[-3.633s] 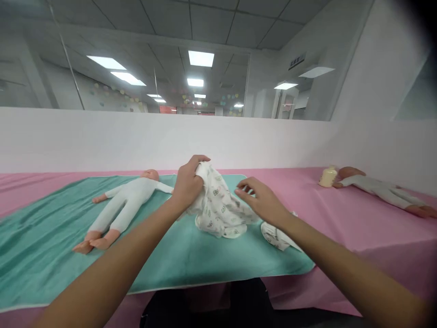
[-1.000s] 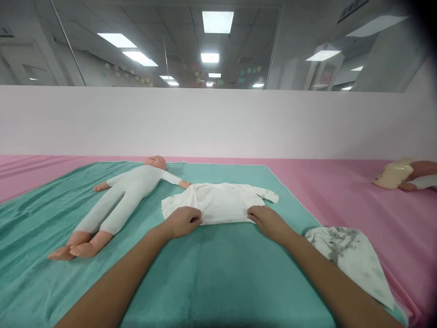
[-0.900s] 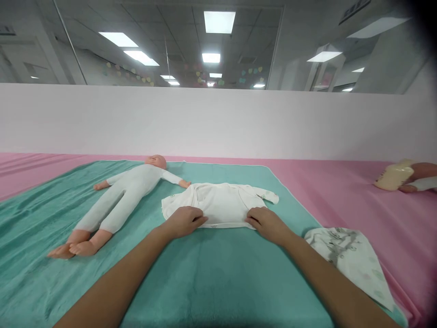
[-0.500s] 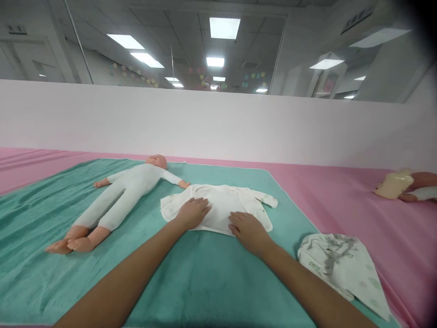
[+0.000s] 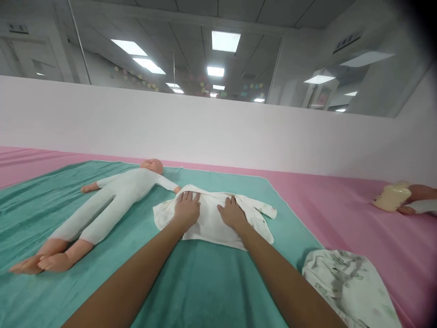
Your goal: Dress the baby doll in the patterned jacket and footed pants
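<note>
A small white baby top (image 5: 213,218) with a green print on its sleeves lies spread open on the teal blanket (image 5: 205,282). My left hand (image 5: 187,209) rests flat on the left part of the top, fingers stretched toward its upper edge. On the right part, my right hand (image 5: 233,212) lies palm down with its fingers extended. Neither hand grips the cloth. To the left, a baby doll (image 5: 126,187) in a white bodysuit lies on its back, one of its hands touching or nearly touching the top's upper left edge.
A crumpled white printed garment (image 5: 351,282) lies at the lower right, on the blanket's edge. Farther right on the pink sheet (image 5: 327,196) are a yellowish packet (image 5: 391,197) and part of another doll (image 5: 421,198). A white wall (image 5: 205,132) with glass above stands behind.
Both hands have slid up the top, away from me, toward its upper edge, staying flat on the cloth. The view has shifted slightly.
</note>
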A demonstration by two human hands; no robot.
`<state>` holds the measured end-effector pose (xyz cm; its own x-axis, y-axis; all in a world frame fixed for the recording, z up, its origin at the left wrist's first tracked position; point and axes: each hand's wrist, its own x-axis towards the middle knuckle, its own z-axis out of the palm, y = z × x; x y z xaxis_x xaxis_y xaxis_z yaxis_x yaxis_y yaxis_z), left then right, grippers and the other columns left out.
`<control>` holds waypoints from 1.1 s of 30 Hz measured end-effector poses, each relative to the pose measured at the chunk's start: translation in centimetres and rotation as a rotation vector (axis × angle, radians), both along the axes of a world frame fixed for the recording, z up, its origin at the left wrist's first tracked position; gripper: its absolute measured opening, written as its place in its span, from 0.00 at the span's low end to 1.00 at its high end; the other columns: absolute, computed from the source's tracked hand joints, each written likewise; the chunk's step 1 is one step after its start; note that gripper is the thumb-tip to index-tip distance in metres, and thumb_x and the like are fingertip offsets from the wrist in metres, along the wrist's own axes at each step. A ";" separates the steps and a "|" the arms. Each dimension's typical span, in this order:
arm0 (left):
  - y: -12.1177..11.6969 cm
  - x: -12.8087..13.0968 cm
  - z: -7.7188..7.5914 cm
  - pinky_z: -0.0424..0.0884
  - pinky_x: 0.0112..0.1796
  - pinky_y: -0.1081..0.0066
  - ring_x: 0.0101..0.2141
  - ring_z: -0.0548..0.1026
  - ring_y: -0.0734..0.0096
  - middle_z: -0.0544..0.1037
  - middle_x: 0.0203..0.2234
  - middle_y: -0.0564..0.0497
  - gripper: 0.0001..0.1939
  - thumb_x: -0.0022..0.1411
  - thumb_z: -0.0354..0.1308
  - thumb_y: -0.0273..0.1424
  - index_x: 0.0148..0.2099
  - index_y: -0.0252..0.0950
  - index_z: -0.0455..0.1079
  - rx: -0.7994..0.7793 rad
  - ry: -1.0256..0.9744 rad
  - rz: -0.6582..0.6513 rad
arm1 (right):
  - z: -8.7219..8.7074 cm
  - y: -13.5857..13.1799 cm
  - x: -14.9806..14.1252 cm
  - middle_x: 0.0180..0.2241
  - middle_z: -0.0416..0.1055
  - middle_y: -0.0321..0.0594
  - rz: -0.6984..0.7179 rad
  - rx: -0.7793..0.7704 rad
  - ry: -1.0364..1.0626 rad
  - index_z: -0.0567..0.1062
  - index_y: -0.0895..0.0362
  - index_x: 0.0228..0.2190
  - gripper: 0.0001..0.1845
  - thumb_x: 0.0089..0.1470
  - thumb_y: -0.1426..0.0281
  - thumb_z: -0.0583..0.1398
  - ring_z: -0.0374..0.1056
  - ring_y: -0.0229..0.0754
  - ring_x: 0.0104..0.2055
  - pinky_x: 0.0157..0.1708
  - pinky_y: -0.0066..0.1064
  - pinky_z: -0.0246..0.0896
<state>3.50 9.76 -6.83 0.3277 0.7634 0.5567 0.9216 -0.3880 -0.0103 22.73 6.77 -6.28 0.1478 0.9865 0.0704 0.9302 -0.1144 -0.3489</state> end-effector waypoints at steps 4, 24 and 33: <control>0.1 -0.5 0.4 0.55 0.51 0.57 0.51 0.63 0.54 0.70 0.47 0.39 0.19 0.63 0.42 0.34 0.51 0.33 0.66 -0.069 0.001 -0.027 | -0.7 0.7 1.0 0.64 0.36 0.51 -0.030 0.013 0.052 0.40 0.66 0.61 0.40 0.56 0.52 0.41 0.41 0.51 0.63 0.56 0.38 0.43; -2.2 -1.9 0.8 0.49 0.56 0.48 0.56 0.58 0.58 0.68 0.52 0.49 0.17 0.64 0.42 0.36 0.50 0.42 0.67 -0.289 -0.008 -0.340 | -0.6 0.0 -1.7 0.63 0.42 0.44 0.367 0.040 -0.207 0.52 0.61 0.60 0.34 0.59 0.55 0.38 0.38 0.44 0.65 0.60 0.41 0.37; -6.9 -9.2 3.2 0.61 0.53 0.62 0.52 0.65 0.63 0.71 0.50 0.49 0.17 0.64 0.43 0.35 0.51 0.40 0.66 -0.125 -0.144 -0.129 | -1.0 -0.4 -1.2 0.63 0.44 0.41 0.489 0.079 -0.081 0.54 0.60 0.59 0.35 0.57 0.53 0.40 0.39 0.44 0.64 0.61 0.38 0.35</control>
<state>-5.72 2.82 -3.59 0.3509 0.7865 0.5081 0.8528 -0.4926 0.1736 21.49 6.35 -7.28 -0.3401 0.9299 0.1399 0.8926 0.3660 -0.2634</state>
